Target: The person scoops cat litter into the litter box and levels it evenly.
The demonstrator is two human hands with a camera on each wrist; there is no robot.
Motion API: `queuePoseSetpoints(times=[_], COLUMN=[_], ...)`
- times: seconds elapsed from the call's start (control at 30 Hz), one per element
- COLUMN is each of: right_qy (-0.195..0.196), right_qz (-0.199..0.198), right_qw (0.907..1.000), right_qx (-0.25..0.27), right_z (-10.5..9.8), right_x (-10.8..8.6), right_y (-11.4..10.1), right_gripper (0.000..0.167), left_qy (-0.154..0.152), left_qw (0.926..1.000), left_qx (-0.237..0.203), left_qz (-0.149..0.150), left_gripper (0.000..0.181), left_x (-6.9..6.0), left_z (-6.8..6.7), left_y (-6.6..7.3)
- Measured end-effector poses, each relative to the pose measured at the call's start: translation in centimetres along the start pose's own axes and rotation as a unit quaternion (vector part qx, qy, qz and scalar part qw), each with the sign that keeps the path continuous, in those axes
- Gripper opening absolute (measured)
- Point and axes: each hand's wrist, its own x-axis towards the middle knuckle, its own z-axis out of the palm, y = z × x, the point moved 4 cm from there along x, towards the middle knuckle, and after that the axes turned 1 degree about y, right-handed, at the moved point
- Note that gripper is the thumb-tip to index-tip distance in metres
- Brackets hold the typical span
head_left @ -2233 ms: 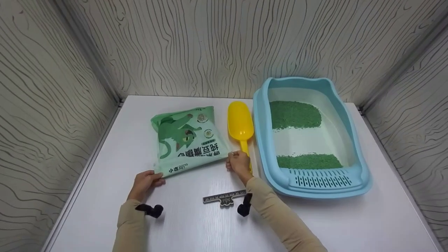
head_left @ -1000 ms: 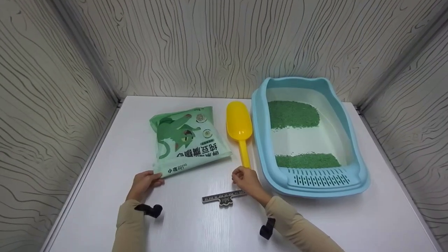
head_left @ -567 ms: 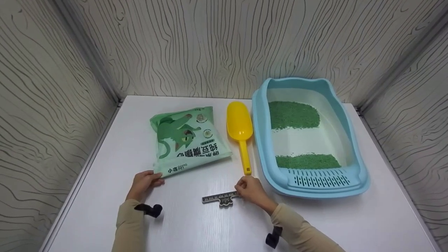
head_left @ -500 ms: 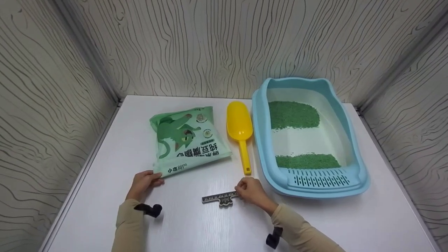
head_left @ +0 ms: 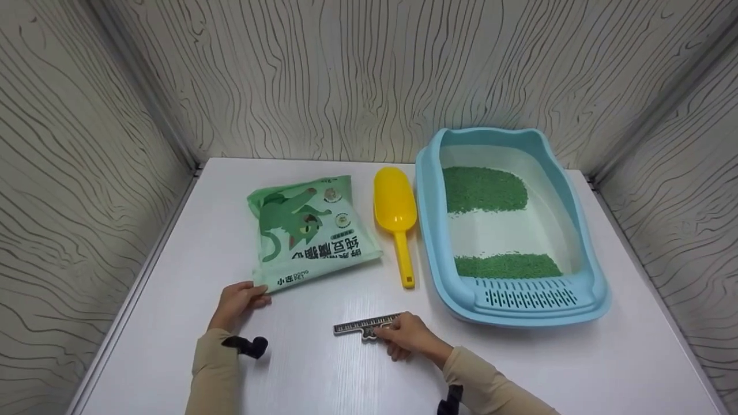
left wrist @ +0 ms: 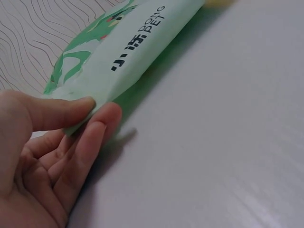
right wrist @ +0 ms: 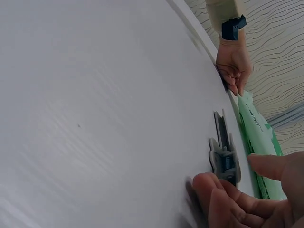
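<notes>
A green cat litter bag (head_left: 305, 230) lies on the table. My left hand (head_left: 237, 302) pinches its near left corner between thumb and fingers, as the left wrist view shows up close. In front of the bag lies a black-and-white long-jawed bag clip (head_left: 364, 325). Around its lever end is my right hand (head_left: 412, 337). In the right wrist view the thumb (right wrist: 268, 165) and the fingers stand on either side of the clip (right wrist: 225, 161), with a gap visible at the thumb; the fingers hide part of the clip.
A yellow scoop (head_left: 395, 199) lies between the bag and a light blue litter box (head_left: 429, 230). Two patches of green litter (head_left: 484, 189) are in the box. Patterned walls (head_left: 323, 80) enclose the table at the back and sides.
My right hand has left the bag's right corner, moved past the scoop's handle toward me and come down at the clip. My left hand keeps its pinch on the bag; the clip lies where it was.
</notes>
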Motion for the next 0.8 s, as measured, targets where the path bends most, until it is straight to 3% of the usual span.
queuePoseSetpoints(times=[0.13,0.33,0.47,0.67,0.8], right_qy=[-0.013,-0.015,-0.005,0.024,0.045], right_qz=[0.004,0.0,-0.004,-0.029,-0.021], right_qw=[0.9988,0.9971,0.9968,0.9948,0.9943], right_qx=[0.046,0.074,0.08,0.094,0.094], right_z=[0.6,1.0,1.2,1.5,1.4], right_x=[0.1,0.2,0.3,0.3,0.4], right_y=[0.2,0.2,0.2,-0.1,-0.5], right_gripper=[0.039,0.036,0.033,0.027,0.021], left_qy=[0.0,0.0,0.0,-0.008,-0.005], left_qw=[1.0,0.9998,0.9997,0.9998,0.9999], left_qx=[0.002,0.019,0.019,-0.017,-0.006], left_qz=[-0.004,-0.008,-0.013,0.005,0.012], left_gripper=[0.04,0.041,0.039,0.056,0.045], left_x=[0.0,-0.1,-0.1,-0.2,-0.2], left_z=[0.0,0.0,0.0,0.1,0.1], left_y=[0.0,0.0,0.0,0.0,0.1])
